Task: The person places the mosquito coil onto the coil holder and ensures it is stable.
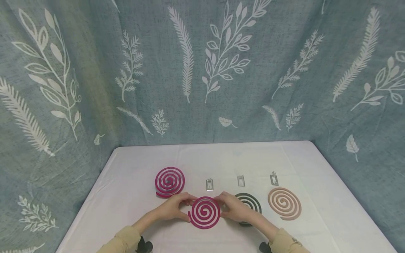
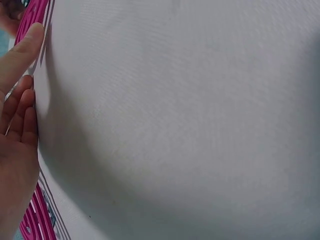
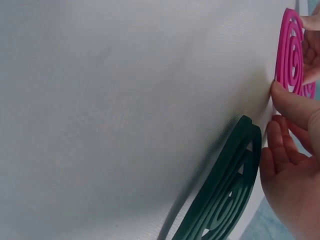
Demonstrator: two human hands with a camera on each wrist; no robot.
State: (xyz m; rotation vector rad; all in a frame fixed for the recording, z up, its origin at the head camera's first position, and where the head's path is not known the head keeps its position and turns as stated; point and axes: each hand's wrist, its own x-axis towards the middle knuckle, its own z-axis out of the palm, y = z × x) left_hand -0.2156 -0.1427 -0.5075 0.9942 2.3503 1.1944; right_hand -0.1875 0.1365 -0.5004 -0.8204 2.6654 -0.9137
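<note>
Both hands hold a magenta mosquito coil (image 1: 205, 212) at the near middle of the table. My left hand (image 1: 175, 207) grips its left edge, thumb low and fingers above. On the opposite edge, the thumb and fingers of my right hand (image 1: 233, 206) pinch it. Whether the coil touches the cloth, I cannot tell. A second magenta coil (image 1: 170, 180) lies beyond my left hand, with a bit of grey metal showing at its centre. Partly hidden behind my right hand and forearm is a dark green coil (image 3: 215, 175). To its right lies a tan coil (image 1: 283, 201).
Behind the coils, small metal stands lie in a row: one left (image 1: 210, 189), one in the middle (image 1: 241, 185) and one right (image 1: 274, 183), its tab raised. A white cloth covers the table (image 1: 142, 158). A blue-green leaf-patterned curtain (image 1: 196, 119) surrounds its back and sides.
</note>
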